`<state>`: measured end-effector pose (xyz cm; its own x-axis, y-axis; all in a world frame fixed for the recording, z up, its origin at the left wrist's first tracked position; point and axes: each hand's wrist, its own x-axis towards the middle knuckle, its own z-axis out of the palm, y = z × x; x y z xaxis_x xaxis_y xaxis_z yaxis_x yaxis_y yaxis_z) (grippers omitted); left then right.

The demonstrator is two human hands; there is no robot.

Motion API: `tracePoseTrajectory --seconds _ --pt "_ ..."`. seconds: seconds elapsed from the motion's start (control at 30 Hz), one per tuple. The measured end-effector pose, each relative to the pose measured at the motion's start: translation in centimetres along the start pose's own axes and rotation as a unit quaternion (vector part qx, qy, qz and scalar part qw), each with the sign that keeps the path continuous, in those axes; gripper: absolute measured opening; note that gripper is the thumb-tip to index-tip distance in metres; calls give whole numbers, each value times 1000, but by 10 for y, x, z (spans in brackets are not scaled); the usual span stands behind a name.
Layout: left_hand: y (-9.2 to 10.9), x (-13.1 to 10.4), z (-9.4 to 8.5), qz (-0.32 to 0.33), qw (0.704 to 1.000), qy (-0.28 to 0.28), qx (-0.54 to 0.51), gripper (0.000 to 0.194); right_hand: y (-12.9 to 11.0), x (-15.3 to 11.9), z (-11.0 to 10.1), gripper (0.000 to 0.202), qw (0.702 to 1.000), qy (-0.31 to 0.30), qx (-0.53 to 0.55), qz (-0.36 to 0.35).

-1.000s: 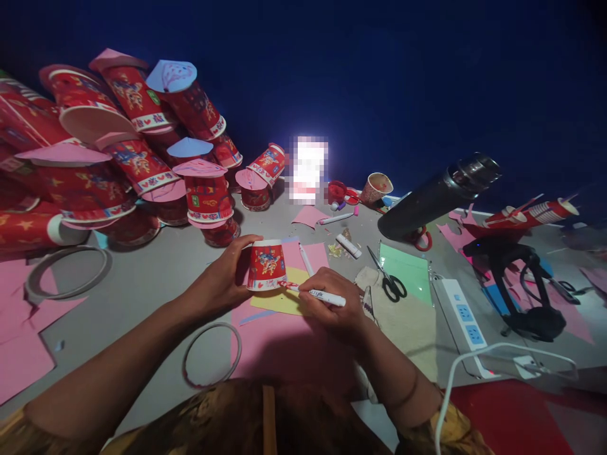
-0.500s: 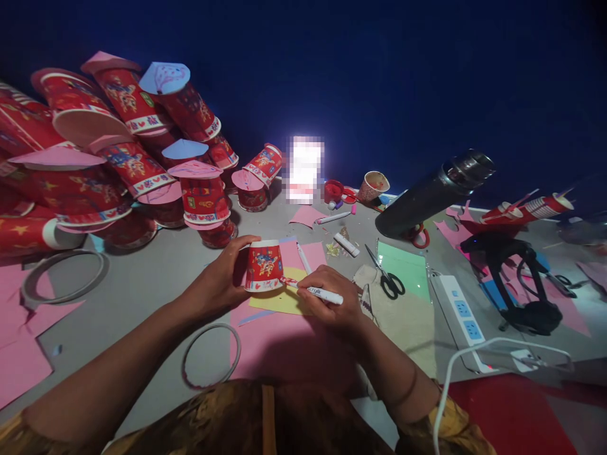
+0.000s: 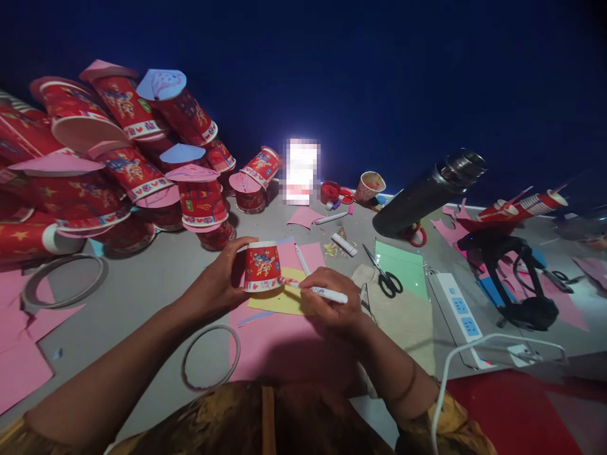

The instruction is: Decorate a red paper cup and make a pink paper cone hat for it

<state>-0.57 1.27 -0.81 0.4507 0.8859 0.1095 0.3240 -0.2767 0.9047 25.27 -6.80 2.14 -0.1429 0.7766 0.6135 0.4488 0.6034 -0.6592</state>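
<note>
My left hand (image 3: pixel 225 276) is wrapped round the left side of a red paper cup (image 3: pixel 263 266) with a printed figure and a white band along its lower edge. In my right hand (image 3: pixel 334 297) is a white marker (image 3: pixel 327 294), its tip at the right edge of the cup near the white band. Beneath my hands lie a yellow sheet (image 3: pixel 284 302) and a large pink sheet (image 3: pixel 294 347). Another white marker (image 3: pixel 302 259) rests on the paper just beyond my right hand.
Decorated red cups (image 3: pixel 199 202) are piled at the left. A lit, blurred screen (image 3: pixel 302 170) stands at the back. To the right are a dark flask (image 3: pixel 427 193), black-handled scissors (image 3: pixel 389 284), a green sheet (image 3: pixel 403 268) and a power strip (image 3: pixel 459 316). Tape rings (image 3: pixel 211 358) lie nearer.
The marker in my right hand has swung slightly, its back end moving right. My left hand still holds the cup. The whole view has shifted a little.
</note>
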Motion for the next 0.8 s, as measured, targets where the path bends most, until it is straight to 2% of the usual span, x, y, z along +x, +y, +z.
tracePoseTrajectory --seconds 0.1,0.27,0.43,0.57,0.67,0.8 --pt "6 0 2 -23 997 2 -67 91 2 -2 -1 14 999 38 -19 32" --pt "9 -3 6 -19 989 47 -140 94 13 -3 10 11 995 15 -75 -64" --pt "9 -7 17 -20 978 32 -205 98 18 -4 22 7 992 27 -89 -88" --pt "14 -4 23 -11 975 16 -223 105 16 -5 24 12 987 41 -120 -98" --pt "24 -1 13 -14 981 -3 -194 109 14 -6 23 12 974 32 -203 -96" --pt "38 0 -5 13 999 -22 -22 109 8 -6 24 11 949 25 -296 -108"
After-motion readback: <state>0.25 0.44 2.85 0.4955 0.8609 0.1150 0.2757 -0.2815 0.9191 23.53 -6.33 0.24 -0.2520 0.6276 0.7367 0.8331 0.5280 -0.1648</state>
